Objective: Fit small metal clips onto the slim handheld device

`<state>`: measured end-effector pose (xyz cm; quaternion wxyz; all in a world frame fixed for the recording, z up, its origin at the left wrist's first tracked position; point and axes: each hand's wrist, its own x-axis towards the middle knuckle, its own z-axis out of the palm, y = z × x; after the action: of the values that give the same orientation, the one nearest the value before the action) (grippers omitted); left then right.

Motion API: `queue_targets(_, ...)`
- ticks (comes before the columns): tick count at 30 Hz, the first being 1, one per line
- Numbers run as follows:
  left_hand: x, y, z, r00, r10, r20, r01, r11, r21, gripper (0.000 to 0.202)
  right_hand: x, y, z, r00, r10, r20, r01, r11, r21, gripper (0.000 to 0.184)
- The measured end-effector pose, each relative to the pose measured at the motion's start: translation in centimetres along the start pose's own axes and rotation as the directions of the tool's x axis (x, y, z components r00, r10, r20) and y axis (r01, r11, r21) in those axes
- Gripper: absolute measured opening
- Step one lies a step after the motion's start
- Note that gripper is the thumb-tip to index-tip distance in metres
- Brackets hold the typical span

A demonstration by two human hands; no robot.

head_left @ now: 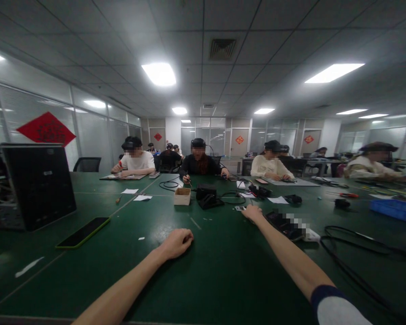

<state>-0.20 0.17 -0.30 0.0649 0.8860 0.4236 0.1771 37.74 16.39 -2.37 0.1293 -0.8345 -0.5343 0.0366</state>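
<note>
My left hand (177,243) rests on the green table (209,271) in front of me. Its fingers are curled inward, and I see nothing in them. Further forward and to the right, my right hand (252,212) has its fingers together at a small flat whitish-grey piece (239,208) on the tabletop; the fingertips are too small to make out well. Beside my right forearm lies a dark flat object (280,225), partly blurred out. Ahead, between the hands, stand a small open cardboard box (182,197) and a black device on a stand (206,195).
A black computer case (42,185) stands at the left, with a green-edged phone (83,233) nearer me. Black cable (352,266) loops at the right, below a blue tray (394,210). Paper scraps (142,198) lie about. Several people sit across the table.
</note>
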Motion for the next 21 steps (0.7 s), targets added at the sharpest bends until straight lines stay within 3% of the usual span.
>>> queue_targets(5,-0.1,0.3,-0.3,1.000,-0.013,0.021,0.014,1.000,-0.011,0.021,-1.2,0.8,-0.1,0.999,-0.023,-0.036,0.022,0.999,-0.034,0.050)
queue_targets(12,0.0,0.5,-0.3,1.000,-0.015,0.016,0.015,1.000,-0.014,0.020,-3.0,2.0,-0.2,0.987,-0.158,-0.031,0.158,0.987,0.001,0.037)
queue_targets(21,0.0,0.3,-0.2,1.000,0.004,0.008,-0.004,1.000,-0.024,0.019,-3.2,2.1,-0.4,0.985,-0.160,-0.070,0.162,0.987,0.014,0.038)
